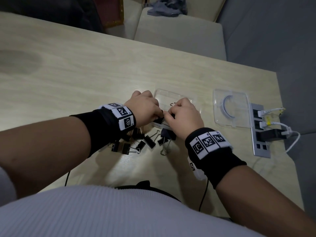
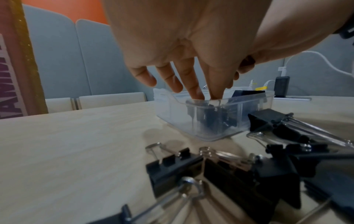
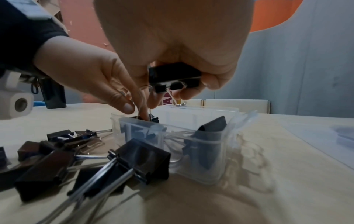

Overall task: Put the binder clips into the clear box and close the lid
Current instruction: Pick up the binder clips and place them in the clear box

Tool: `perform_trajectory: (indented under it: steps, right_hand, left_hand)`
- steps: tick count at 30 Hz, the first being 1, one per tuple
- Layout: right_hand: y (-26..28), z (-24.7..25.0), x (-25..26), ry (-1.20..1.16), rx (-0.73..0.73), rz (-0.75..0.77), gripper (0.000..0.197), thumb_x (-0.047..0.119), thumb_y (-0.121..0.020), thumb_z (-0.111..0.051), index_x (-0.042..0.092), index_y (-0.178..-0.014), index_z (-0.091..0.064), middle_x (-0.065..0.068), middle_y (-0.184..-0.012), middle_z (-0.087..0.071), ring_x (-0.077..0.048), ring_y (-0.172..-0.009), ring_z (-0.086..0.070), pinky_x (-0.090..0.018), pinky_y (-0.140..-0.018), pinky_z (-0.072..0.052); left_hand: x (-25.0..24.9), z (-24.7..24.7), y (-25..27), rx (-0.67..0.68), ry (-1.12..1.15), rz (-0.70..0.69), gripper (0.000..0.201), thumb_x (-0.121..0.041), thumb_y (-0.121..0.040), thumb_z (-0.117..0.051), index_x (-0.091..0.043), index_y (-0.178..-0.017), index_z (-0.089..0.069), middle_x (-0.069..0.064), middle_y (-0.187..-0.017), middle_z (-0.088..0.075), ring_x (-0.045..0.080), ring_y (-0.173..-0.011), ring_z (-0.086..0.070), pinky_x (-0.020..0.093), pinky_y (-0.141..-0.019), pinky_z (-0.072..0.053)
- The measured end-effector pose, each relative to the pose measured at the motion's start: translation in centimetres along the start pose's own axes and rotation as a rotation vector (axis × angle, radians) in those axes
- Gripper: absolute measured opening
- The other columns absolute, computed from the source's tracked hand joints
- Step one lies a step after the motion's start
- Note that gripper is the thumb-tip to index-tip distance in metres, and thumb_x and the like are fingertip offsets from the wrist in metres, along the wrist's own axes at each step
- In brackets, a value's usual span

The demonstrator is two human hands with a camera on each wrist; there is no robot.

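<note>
The clear box [image 1: 171,96] stands open on the table with both hands over its near edge. My left hand [image 1: 145,108] reaches into the box's near-left corner [image 2: 172,115], where its thumb and fingers [image 2: 195,94] pinch the wire handles of a black binder clip [image 3: 153,119] inside. My right hand [image 1: 184,117] hovers just above the box [image 3: 210,151], fingers curled round another black binder clip [image 3: 174,77]. One more clip [image 3: 210,128] lies in the right part of the box. Several loose binder clips [image 1: 147,141] are scattered on the table in front of the box.
The clear lid [image 1: 230,108] lies flat to the right of the box. Beyond it, a grey power strip [image 1: 259,132] with white cables sits at the table's right edge. Pale chairs [image 1: 179,31] stand behind the table. The wooden table [image 1: 68,74] stretches left.
</note>
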State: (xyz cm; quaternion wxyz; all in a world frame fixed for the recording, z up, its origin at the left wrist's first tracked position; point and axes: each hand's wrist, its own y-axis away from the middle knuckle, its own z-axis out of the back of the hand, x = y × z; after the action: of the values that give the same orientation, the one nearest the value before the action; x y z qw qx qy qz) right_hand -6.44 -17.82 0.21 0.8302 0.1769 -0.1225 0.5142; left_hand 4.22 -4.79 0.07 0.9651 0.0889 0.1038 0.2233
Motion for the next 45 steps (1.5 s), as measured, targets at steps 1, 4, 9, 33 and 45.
perform_trajectory:
  steps: [1,4,9,33,45]
  right_hand:
    - [-0.1,0.0,-0.1,0.009,0.003,-0.012,0.030,0.039,-0.088,-0.051,0.019,-0.082,-0.072,0.002,-0.103,-0.051,-0.020,-0.100,-0.050,-0.039,-0.090,-0.044]
    - [-0.3,0.0,-0.7,-0.023,0.017,-0.076,0.028,0.032,-0.087,-0.050,0.017,-0.082,-0.072,0.002,-0.104,-0.051,-0.020,-0.095,-0.053,-0.038,-0.087,-0.047]
    - [0.0,0.4,-1.4,-0.223,-0.046,-0.086,0.023,0.026,-0.088,-0.055,0.012,-0.080,-0.072,0.006,-0.100,-0.046,-0.015,-0.092,-0.054,-0.027,-0.083,-0.045]
    - [0.4,0.9,-3.0,0.119,0.149,0.292,0.046,0.046,-0.082,-0.063,0.027,-0.122,-0.051,0.006,-0.136,-0.049,-0.018,-0.130,-0.042,-0.041,-0.110,-0.023]
    - [1.9,0.3,-3.2,0.251,0.052,0.093,0.025,0.026,-0.091,-0.051,0.024,-0.116,-0.056,-0.001,-0.112,-0.057,-0.026,-0.104,-0.052,-0.042,-0.090,-0.040]
  left_hand:
    - [0.0,0.0,-0.1,-0.013,0.017,0.014,0.022,-0.037,-0.090,-0.054,-0.039,-0.106,-0.068,-0.012,-0.110,-0.067,0.021,-0.116,-0.045,0.041,-0.092,-0.035]
    - [-0.1,0.3,-0.4,-0.075,0.070,0.099,0.022,-0.033,-0.087,-0.058,-0.030,-0.108,-0.063,-0.007,-0.113,-0.065,0.023,-0.116,-0.047,0.042,-0.093,-0.036]
    - [0.4,0.6,-1.3,-0.045,0.085,0.227,0.041,-0.045,-0.091,-0.050,-0.027,-0.128,-0.052,0.000,-0.123,-0.063,0.026,-0.119,-0.049,0.043,-0.095,-0.039]
    - [0.7,0.8,-0.7,-0.020,-0.034,0.094,0.029,-0.043,-0.091,-0.051,-0.029,-0.114,-0.061,-0.004,-0.112,-0.067,0.022,-0.119,-0.045,0.044,-0.096,-0.033]
    - [0.8,0.1,0.9,-0.017,-0.060,0.059,0.035,-0.046,-0.087,-0.053,-0.034,-0.120,-0.059,-0.004,-0.128,-0.052,0.026,-0.123,-0.041,0.045,-0.097,-0.035]
